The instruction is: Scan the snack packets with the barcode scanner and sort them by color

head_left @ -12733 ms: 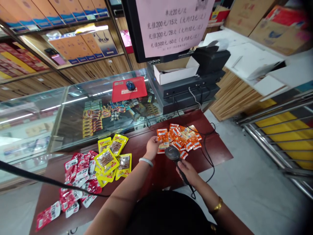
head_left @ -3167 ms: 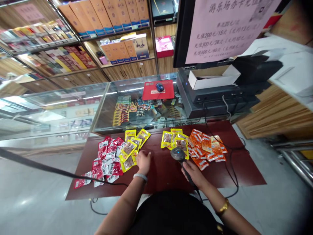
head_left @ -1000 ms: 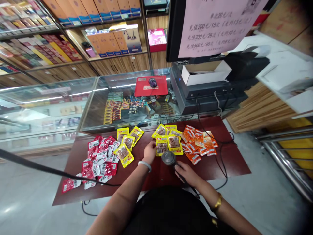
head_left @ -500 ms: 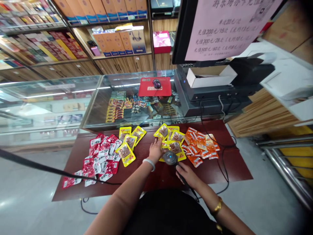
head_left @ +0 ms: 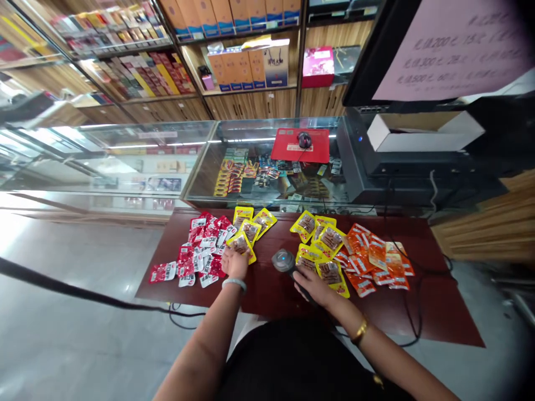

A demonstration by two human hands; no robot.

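My left hand (head_left: pixel 234 263) rests on a yellow snack packet (head_left: pixel 242 245) at the edge of the left yellow group, beside a heap of red packets (head_left: pixel 200 250). My right hand (head_left: pixel 311 288) grips the handle of a black barcode scanner (head_left: pixel 283 260), whose head hangs over the dark red table (head_left: pixel 267 289) between the two groups. To the right of the scanner lie more yellow packets (head_left: pixel 324 250) and a heap of orange packets (head_left: pixel 371 262).
Behind the table stands a glass display counter (head_left: pixel 209 167) with a red mouse pad (head_left: pixel 300 145) and a mouse on it. A black register unit (head_left: pixel 401 172) with a white box is at the right. Cables trail over the table's right side. Shelves of boxes line the back wall.
My left hand has left the right yellow group and moved left onto a yellow packet in the left group. The scanner has stayed in my right hand, and the view has swung left.
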